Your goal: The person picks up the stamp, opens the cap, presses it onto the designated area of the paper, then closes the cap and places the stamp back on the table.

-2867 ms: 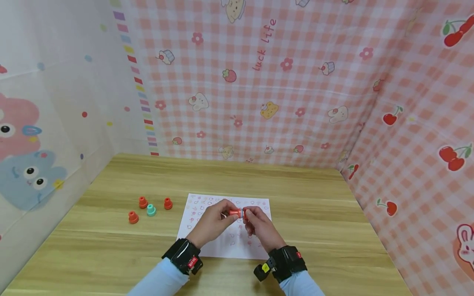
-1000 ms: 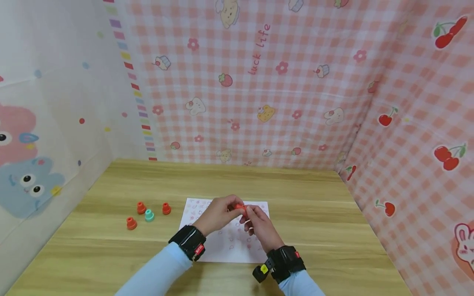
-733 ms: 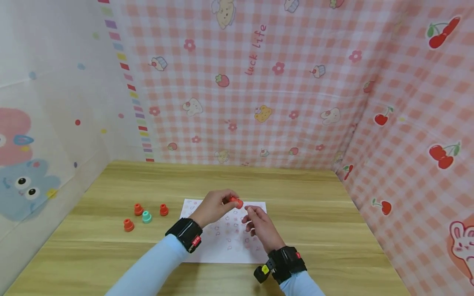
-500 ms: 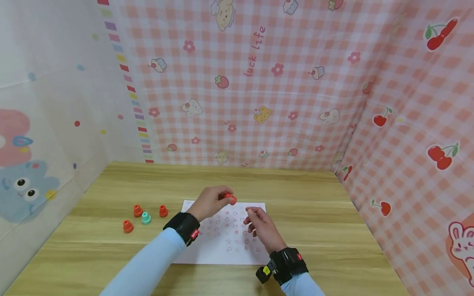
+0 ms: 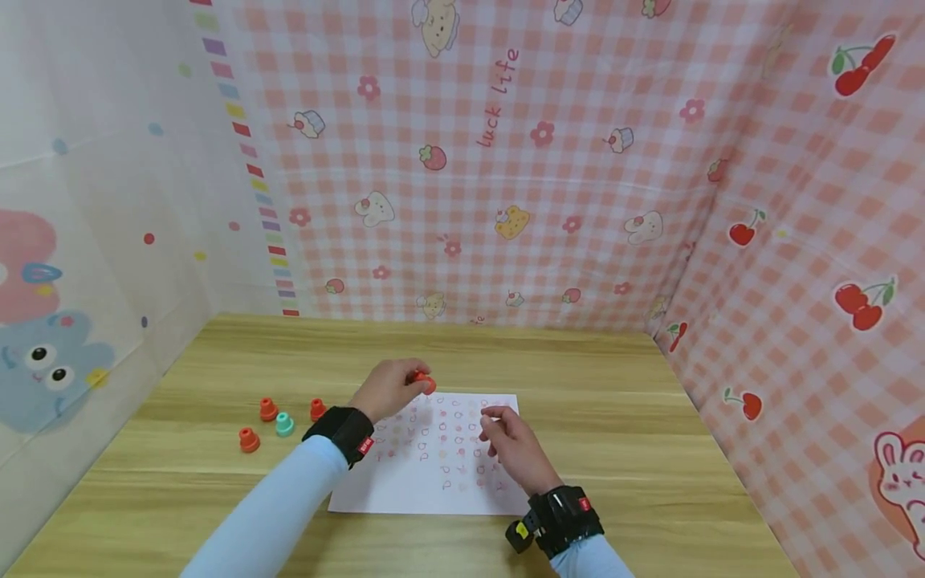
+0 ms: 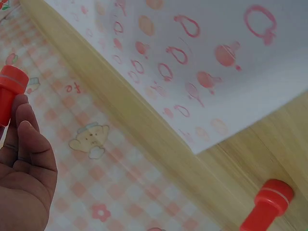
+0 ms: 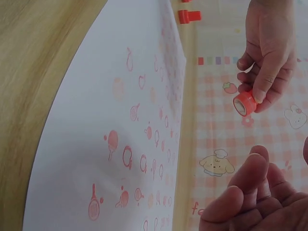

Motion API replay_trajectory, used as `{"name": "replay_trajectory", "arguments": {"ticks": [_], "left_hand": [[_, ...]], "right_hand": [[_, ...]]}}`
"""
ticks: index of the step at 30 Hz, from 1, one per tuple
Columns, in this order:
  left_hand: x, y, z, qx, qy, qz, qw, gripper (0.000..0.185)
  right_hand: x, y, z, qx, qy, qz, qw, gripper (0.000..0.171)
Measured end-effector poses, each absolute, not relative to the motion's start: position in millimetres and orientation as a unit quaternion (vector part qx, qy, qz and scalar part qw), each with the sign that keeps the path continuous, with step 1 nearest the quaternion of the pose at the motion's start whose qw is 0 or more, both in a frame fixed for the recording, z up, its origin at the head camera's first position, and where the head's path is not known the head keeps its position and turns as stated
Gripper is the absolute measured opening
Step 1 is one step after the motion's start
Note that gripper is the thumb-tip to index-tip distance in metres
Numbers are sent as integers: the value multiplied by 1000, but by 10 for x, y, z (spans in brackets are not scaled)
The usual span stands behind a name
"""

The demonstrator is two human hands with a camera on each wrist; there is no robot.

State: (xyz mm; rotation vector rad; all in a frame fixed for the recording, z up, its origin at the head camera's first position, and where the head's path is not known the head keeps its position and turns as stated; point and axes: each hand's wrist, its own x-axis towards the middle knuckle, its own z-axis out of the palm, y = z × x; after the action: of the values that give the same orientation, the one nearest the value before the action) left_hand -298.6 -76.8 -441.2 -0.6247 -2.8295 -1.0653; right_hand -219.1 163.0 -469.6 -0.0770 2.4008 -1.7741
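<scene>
In the head view my left hand (image 5: 386, 391) pinches a red toy stamp (image 5: 428, 385) above the far edge of a white sheet (image 5: 390, 491). The right wrist view shows the held stamp's (image 7: 245, 103) round end, pale inside a red rim. Small pink and orange prints cover much of the sheet. My right hand (image 5: 519, 451) hovers over the sheet's right side, fingers loosely bent and holding nothing. On the table to the left stand red stamps (image 5: 249, 440), with a teal stamp (image 5: 285, 425) among them.
The sheet lies on a wood-grain table (image 5: 614, 417). A pink checked cloth (image 5: 462, 201) hangs behind and on the right, a white patterned cloth (image 5: 94, 241) on the left. In the left wrist view another red stamp (image 6: 272, 198) stands near the sheet's corner.
Both hands were together on the red stamp, its two parts apart and then joined. My right hand let go, and my left hand carried the stamp left and slightly away.
</scene>
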Motion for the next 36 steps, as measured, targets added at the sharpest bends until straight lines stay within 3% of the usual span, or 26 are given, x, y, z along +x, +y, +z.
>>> {"name": "replay_trajectory", "arguments": {"ticks": [11,26,36], "left_hand": [[-3137,-989,-4477,-179,-936,-301,33,26],[-3386,-961,-4540,-163,-961,-220,35,29],[-3490,-963,-4600,-159,-973,-158,51,16]], "right_hand": [[-2180,1656,-4708,-23,823,-563,74,45],[-2148,1659,-4693,-30,845,-530,56,41],[-2153,1693,-4700,-26,868,-493,49,42]]}}
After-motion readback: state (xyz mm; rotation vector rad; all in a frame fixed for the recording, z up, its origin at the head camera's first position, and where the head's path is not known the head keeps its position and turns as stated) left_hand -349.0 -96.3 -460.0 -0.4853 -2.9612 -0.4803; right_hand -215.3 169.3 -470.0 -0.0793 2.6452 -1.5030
